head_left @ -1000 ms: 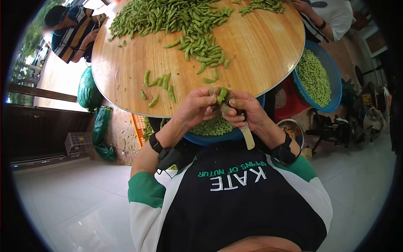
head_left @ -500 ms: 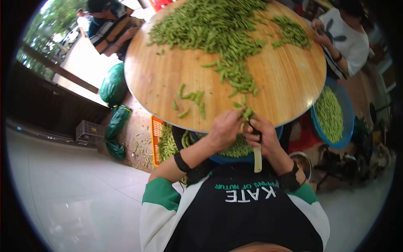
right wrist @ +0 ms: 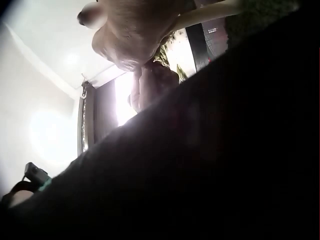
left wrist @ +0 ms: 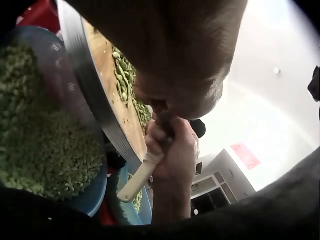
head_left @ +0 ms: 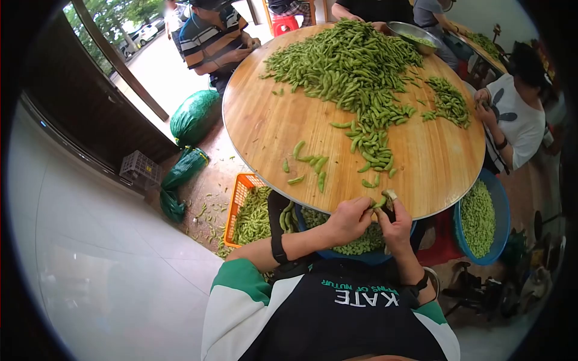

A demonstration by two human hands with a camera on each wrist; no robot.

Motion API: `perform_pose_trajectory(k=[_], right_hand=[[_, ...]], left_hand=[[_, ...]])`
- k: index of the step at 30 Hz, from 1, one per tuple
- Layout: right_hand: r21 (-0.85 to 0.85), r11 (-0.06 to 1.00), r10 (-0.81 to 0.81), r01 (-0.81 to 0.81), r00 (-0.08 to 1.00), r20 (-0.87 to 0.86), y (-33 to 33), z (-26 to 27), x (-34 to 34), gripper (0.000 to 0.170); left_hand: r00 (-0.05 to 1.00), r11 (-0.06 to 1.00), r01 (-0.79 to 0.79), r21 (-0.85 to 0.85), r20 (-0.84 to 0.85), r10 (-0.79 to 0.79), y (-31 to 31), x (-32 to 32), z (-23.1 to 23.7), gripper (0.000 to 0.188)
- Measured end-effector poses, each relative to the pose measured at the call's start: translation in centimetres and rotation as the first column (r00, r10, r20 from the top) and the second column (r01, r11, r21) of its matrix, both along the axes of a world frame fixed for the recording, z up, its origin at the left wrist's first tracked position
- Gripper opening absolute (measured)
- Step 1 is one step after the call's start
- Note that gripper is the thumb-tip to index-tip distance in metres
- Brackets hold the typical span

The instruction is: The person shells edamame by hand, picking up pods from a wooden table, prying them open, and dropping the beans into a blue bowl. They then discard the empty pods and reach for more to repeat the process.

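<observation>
At the table's near edge in the head view, the left hand (head_left: 350, 222) pinches one end of a green pod (head_left: 380, 203). Close against it, the right hand (head_left: 396, 230) has its fingers curled round a knife whose pale handle (left wrist: 136, 183) sticks out below the fist in the left wrist view. The blade is hidden. Below both hands stands a blue basin of shelled beans (head_left: 361, 243). A few loose pods (head_left: 321, 182) lie left of the hands, and a large heap of pods (head_left: 343, 63) covers the table's far part.
The round wooden table (head_left: 259, 114) has a metal rim. An orange basket (head_left: 241, 198) of pods stands at lower left, green sacks (head_left: 194, 117) beyond it. To the right are a blue basin (head_left: 504, 207) of beans and a seated person (head_left: 524, 120); another person (head_left: 211, 42) sits at far left.
The head view has swung up and left, so the table and hands appear lower and further right. Both hands have stayed close together, and the knife handle has turned out of plain sight.
</observation>
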State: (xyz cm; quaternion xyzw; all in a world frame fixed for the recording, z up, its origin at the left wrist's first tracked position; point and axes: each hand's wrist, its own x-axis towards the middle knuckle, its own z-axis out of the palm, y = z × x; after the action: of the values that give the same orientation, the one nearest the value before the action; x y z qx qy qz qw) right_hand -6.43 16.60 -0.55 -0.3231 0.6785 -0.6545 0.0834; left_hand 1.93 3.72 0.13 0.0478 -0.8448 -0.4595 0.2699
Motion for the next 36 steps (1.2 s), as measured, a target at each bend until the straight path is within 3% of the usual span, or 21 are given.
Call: perform_pose_trajectory(k=[2, 3, 5, 12, 14, 15, 16, 18, 19, 20, 21, 22, 24, 26, 28, 29, 31, 33, 34, 35, 36], right_hand=[[0.228, 0.973, 0.092, -0.044, 0.975, -0.202, 0.9, -0.5, -0.9, 0.031], [0.243, 0.969, 0.082, -0.034, 0.979, -0.187, 0.8, -0.6, -0.9, 0.031], [0.137, 0.988, 0.027, 0.066, 0.809, -0.587, 0.2, -0.6, -0.7, 0.029], [0.229, 0.966, -0.001, 0.12, 0.887, -0.461, 0.6, -2.8, -0.6, 0.025], [0.197, 0.977, -0.002, 0.083, 0.925, -0.38, 0.9, -2.6, -1.2, 0.023], [0.209, 0.977, 0.103, -0.043, 0.952, -0.289, 1.5, -0.5, -0.8, 0.021], [0.213, 0.976, 0.096, -0.035, 0.955, -0.282, 1.5, -0.7, -0.8, 0.021], [0.137, 0.983, 0.161, -0.124, 0.94, -0.3, 1.8, -1.1, -1.0, 0.014], [0.229, 0.95, 0.271, -0.213, 0.926, -0.261, 2.2, -1.4, -1.3, 0.015], [0.227, 0.95, 0.27, -0.213, 0.928, -0.259, 2.2, -1.5, -1.4, 0.015], [0.228, 0.951, 0.278, -0.207, 0.896, -0.345, 2.0, -1.6, -1.4, 0.015], [0.229, 0.953, 0.283, -0.2, 0.859, -0.428, 2.0, -1.7, -1.4, 0.016], [0.183, 0.965, 0.246, -0.189, 0.894, -0.374, 1.9, -2.1, -1.6, 0.015], [0.143, 0.974, 0.213, -0.175, 0.923, -0.32, 2.0, -2.1, -1.7, 0.014], [0.083, 0.973, 0.211, -0.214, 0.977, 0.042, 2.4, -1.4, -1.6, 0.013], [0.085, 0.974, 0.205, -0.208, 0.978, 0.045, 2.7, -1.0, -1.9, 0.013], [-0.046, 0.948, 0.284, -0.316, 0.77, 0.572, 3.2, -0.7, -2.4, 0.018], [-0.105, 0.942, 0.32, -0.318, 0.759, 0.567, 3.1, -1.3, -2.9, 0.024], [-0.161, 0.932, 0.358, -0.326, 0.748, 0.559, 3.1, -1.6, -3.0, 0.034], [-0.182, 0.931, 0.362, -0.316, 0.743, 0.563, 2.7, -1.8, -3.2, 0.033], [-0.178, 0.932, 0.359, -0.316, 0.74, 0.569, 2.4, -1.8, -3.0, 0.033]], left_hand=[[0.998, 1.0, 0.021, -0.001, 0.063, -0.021, -0.1, 0.4, -0.1, 0.012], [0.996, 0.999, 0.035, 0.015, 0.076, -0.036, 0.0, 0.5, -0.1, 0.012], [0.989, 0.999, 0.031, -0.023, 0.144, -0.027, 0.1, 0.6, 0.1, 0.012], [0.959, 0.995, 0.092, -0.05, 0.274, -0.075, 0.5, 1.4, 0.8, 0.012], [0.971, 0.988, 0.109, -0.112, 0.223, -0.082, 0.3, 1.6, 1.0, 0.007], [0.974, 0.962, 0.029, -0.273, 0.225, 0.034, -1.4, 1.8, 1.4, 0.005], [0.966, 0.903, -0.05, -0.428, 0.207, 0.152, -3.5, 1.9, 1.8, 0.004], [0.947, 0.79, -0.182, -0.586, 0.111, 0.3, -6.8, 0.8, 1.8, 0.007], [0.947, 0.791, -0.178, -0.585, 0.116, 0.299, -7.4, -0.2, 1.6, 0.007], [0.943, 0.684, -0.239, -0.689, 0.004, 0.333, -8.0, -1.3, 1.3, 0.008], [0.931, 0.562, -0.301, -0.77, -0.11, 0.348, -8.4, -2.3, 0.9, 0.01], [0.933, 0.563, -0.295, -0.772, -0.105, 0.345, -8.5, -3.3, 0.3, 0.01], [0.98, 0.814, -0.162, -0.557, 0.004, 0.198, -7.9, -5.6, -1.0, 0.011], [0.968, 0.806, -0.136, -0.576, 0.094, 0.23, -7.2, -7.9, -1.5, 0.014], [0.948, 0.8, -0.104, -0.591, 0.184, 0.258, -7.0, -9.0, -2.0, 0.017], [0.963, 0.817, -0.089, -0.57, 0.16, 0.216, -7.1, -9.2, -2.2, 0.013], [0.975, 0.833, -0.062, -0.55, 0.146, 0.169, -6.8, -8.9, -2.0, 0.011], [0.962, 0.99, -0.013, -0.139, 0.267, 0.05, -5.9, -7.5, -1.2, 0.012], [0.961, 0.991, -0.008, -0.135, 0.274, 0.045, -5.4, -6.8, -0.4, 0.012], [0.946, 0.985, 0.037, 0.17, 0.313, -0.089, -4.7, -6.1, 0.4, 0.012], [0.925, 0.885, 0.062, 0.461, 0.307, -0.225, -4.1, -5.4, 0.7, 0.012]])
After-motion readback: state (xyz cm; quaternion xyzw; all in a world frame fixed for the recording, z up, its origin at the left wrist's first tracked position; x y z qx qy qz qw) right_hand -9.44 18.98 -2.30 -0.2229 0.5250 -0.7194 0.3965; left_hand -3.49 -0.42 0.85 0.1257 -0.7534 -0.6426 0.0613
